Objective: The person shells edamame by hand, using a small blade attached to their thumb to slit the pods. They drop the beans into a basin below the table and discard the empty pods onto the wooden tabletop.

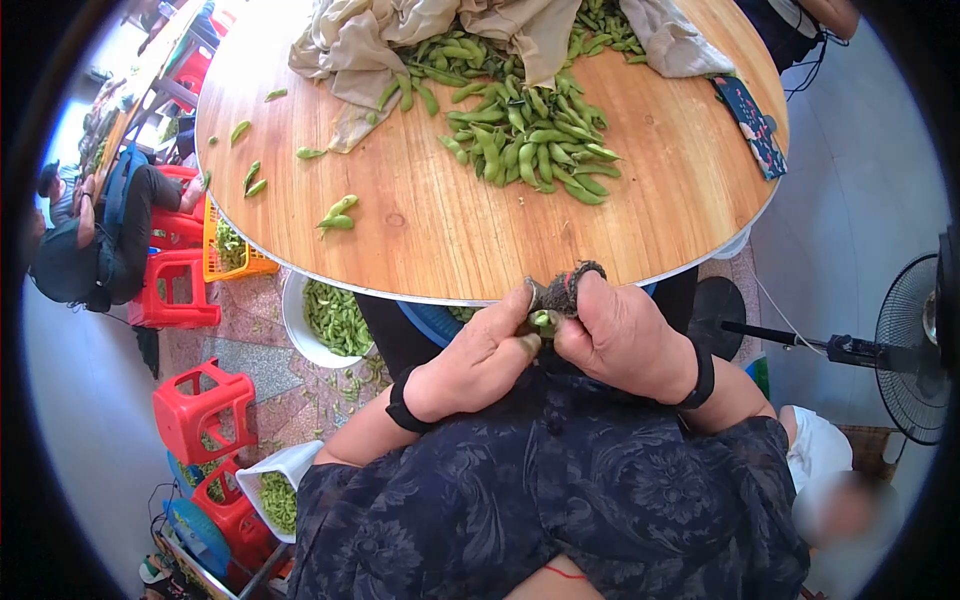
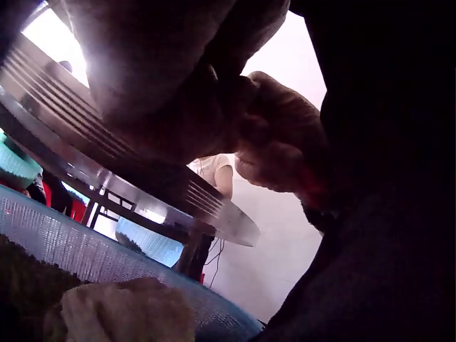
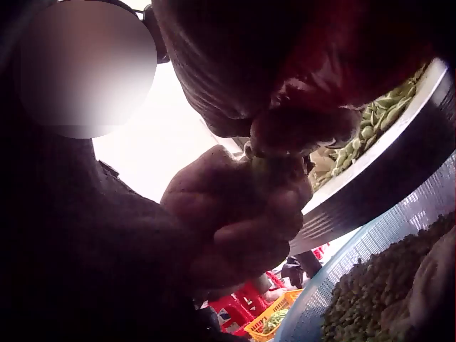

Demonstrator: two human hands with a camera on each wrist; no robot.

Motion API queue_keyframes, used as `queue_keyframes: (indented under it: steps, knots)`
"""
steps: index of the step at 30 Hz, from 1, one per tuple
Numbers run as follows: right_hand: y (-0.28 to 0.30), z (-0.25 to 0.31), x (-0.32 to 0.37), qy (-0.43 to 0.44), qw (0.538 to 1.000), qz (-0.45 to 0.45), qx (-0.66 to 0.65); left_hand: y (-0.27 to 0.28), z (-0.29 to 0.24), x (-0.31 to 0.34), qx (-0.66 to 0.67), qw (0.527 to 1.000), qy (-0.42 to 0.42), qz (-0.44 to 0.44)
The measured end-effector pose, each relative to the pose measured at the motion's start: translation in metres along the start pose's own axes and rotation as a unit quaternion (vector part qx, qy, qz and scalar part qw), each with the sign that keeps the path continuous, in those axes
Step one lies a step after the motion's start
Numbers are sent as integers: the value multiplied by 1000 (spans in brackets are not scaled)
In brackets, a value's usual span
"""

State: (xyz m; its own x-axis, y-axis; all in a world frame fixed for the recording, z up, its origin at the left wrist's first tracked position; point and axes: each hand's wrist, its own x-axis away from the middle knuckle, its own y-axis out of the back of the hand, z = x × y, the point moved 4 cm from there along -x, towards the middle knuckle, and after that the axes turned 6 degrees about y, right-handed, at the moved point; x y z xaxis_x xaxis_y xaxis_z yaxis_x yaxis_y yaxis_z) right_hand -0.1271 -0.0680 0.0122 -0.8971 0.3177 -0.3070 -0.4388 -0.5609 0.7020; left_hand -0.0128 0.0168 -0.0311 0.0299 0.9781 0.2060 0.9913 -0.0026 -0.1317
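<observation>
Just off the near edge of the round wooden table [image 1: 400,255], both hands meet over the lap. The left hand [image 1: 480,355] pinches a green soybean pod [image 1: 542,320] between thumb and fingers. From the other side, the right hand [image 1: 630,345] also pinches the pod, with a dark finger covering [image 1: 578,284] showing red on it. Both wrist views are dark; in the right one the fingertips of the two hands meet around the pod. Below the hands stands a blue mesh basket [image 3: 308,305] holding a mass of small beans. A heap of soybean pods [image 1: 530,135] lies farther up the table.
A beige cloth [image 1: 360,65] partly covers the heap. A dark patterned case [image 1: 750,125] lies at the table's right edge. On the floor stand a white tub [image 1: 292,310] of pods, an orange crate [image 1: 212,245] and red stools [image 1: 200,415]. A black fan [image 1: 905,350] stands at right.
</observation>
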Motion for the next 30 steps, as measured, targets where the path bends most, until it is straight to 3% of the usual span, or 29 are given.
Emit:
queue_keyframes:
  steps: [4, 6, 10, 12, 15, 17, 18, 19, 21, 23, 26, 30]
  knots:
    - [0, 3, 4, -11, 1000, -8, -6, -3, 1, 0, 6, 995, -97, -1]
    - [1, 0, 5, -16, 999, -18, -35, 0, 1, 1, -8, 999, -30, 34]
    - [2, -2, 5, -12, 998, -37, -44, 3, 1, 0, -6, 999, 11, 35]
    - [3, 1, 5, -9, 999, -45, -26, 2, 3, -1, 62, 996, 66, 27]
    - [4, 11, 5, 7, 999, -36, 23, 0, 0, -3, 38, 999, 8, 13]
    - [1, 22, 9, 114, 991, -7, 68, -2, 7, -7, 50, 998, -33, -5]
    - [2, 22, 6, 114, 991, -7, 67, -2, 5, -8, 62, 995, -74, -22]
    - [4, 22, 2, 100, 993, -11, 61, -1, 4, -7, 61, 995, -74, -21]
    - [6, 19, 0, 86, 995, -13, 56, -1, 4, -4, 113, 993, 14, -15]
    - [8, 7, 5, 26, 999, -45, -11, 1, 2, -2, 93, 995, 12, -12]
    - [9, 20, 1, 93, 994, -19, 62, 0, 2, -2, 68, 998, -1, -4]
    - [13, 22, 3, 93, 991, -13, 99, 4, 5, -4, 78, 997, 10, 7]
